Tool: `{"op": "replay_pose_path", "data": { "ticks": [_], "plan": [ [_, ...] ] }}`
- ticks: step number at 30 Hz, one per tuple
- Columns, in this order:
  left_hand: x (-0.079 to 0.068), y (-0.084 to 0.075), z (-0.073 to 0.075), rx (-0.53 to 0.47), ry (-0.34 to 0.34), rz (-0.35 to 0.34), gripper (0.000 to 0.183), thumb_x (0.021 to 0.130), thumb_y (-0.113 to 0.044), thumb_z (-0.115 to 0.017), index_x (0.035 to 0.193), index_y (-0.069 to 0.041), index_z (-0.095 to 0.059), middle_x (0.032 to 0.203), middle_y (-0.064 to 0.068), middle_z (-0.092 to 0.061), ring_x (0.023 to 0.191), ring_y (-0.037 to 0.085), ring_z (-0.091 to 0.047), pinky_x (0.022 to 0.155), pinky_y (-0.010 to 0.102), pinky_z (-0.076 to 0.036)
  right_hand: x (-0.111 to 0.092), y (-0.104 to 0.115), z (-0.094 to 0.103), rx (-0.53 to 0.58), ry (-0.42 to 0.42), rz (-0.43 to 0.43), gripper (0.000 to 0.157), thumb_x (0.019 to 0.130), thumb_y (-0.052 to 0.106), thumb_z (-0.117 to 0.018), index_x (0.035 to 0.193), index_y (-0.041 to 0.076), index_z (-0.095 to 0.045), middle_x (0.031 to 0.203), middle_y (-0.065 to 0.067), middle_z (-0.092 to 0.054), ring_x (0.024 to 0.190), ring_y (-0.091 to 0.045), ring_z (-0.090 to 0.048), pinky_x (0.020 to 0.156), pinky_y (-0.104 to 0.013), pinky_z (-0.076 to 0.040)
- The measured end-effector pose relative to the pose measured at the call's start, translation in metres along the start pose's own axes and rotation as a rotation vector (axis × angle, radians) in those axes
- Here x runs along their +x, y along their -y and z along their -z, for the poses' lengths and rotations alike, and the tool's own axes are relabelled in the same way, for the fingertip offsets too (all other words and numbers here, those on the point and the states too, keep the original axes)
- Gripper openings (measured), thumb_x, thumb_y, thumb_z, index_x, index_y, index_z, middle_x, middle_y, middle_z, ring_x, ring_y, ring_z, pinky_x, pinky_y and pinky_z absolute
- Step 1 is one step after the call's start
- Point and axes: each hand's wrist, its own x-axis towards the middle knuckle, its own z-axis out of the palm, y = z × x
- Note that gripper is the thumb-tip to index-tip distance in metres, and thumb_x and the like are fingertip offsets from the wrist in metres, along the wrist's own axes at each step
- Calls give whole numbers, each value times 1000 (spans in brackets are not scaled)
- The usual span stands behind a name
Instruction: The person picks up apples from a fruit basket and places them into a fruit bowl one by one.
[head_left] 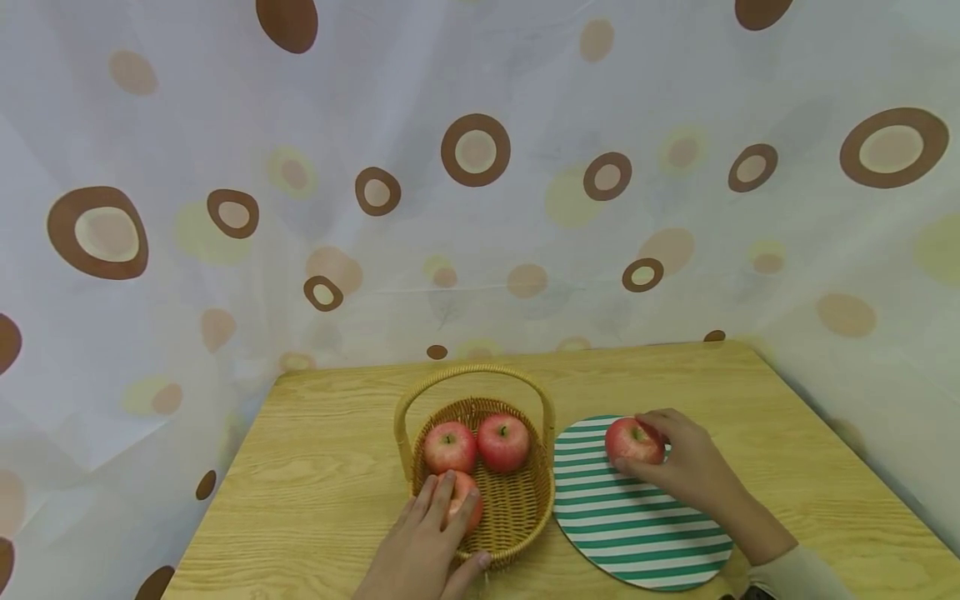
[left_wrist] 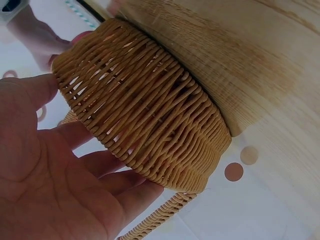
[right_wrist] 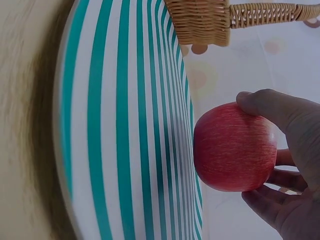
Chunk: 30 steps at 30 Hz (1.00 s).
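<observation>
A round wicker basket (head_left: 517,500) with an arched handle holds three red apples; two are the far-left apple (head_left: 450,447) and the far-right apple (head_left: 504,442). Over the basket's near-left rim reaches my left hand (head_left: 423,542), its spread fingers on the nearest apple (head_left: 471,500) and partly covering it. The left wrist view shows the basket's woven side (left_wrist: 150,110), with the fingertips hidden past the rim. My right hand (head_left: 693,467) grips another red apple (right_wrist: 235,147) between thumb and fingers, at the far part of a green-and-white striped oval mat (head_left: 637,533).
The wooden table (head_left: 300,467) bears the basket and, to its right, the mat. A pale sheet (head_left: 480,250) with brown and yellow spots hangs behind the table and along its sides. The basket handle (head_left: 476,369) arches up over the far apples.
</observation>
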Motion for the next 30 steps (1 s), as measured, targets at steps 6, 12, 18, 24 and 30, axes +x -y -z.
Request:
{"op": "replay_pose_path", "data": {
  "ticks": [6, 12, 18, 24, 30],
  "plan": [
    [0, 0, -1, -7, 7, 1, 70, 107, -60, -51, 160, -14, -50, 164, 29, -42, 151, 50, -43, 110, 64, -50, 4, -6, 0, -27, -7, -19, 74, 79, 43, -96, 129, -5, -70, 125, -21, -70, 112, -42, -69, 87, -60, -63],
    [0, 1, -1, -11, 15, 8, 70, 107, -61, -51, 160, -15, -50, 164, 28, -42, 151, 49, -43, 110, 64, -50, 8, -14, 1, -44, -18, -19, 72, 79, 37, -96, 128, -8, -69, 124, -23, -70, 112, -44, -69, 89, -63, -61],
    [0, 0, -1, -10, 10, 9, 70, 107, -61, -50, 160, -15, -50, 165, 28, -42, 152, 49, -42, 111, 63, -50, 11, -20, 1, -69, -4, -52, 75, 81, 41, -94, 131, -8, -67, 127, -25, -68, 113, -45, -67, 90, -64, -61],
    [0, 0, 0, -3, -4, 5, 70, 107, -60, -51, 160, -14, -51, 165, 27, -43, 151, 48, -44, 111, 62, -51, 12, -22, 2, -74, 1, -74, 76, 81, 42, -93, 132, -8, -67, 128, -26, -68, 114, -46, -67, 90, -65, -61],
    [0, 0, 0, 8, -8, 0, 69, 107, -60, -52, 159, -15, -51, 164, 27, -44, 150, 49, -45, 110, 62, -51, 12, -23, 3, -82, 4, -72, 76, 81, 40, -94, 132, -9, -66, 128, -26, -68, 112, -45, -68, 89, -64, -61]
  ]
}}
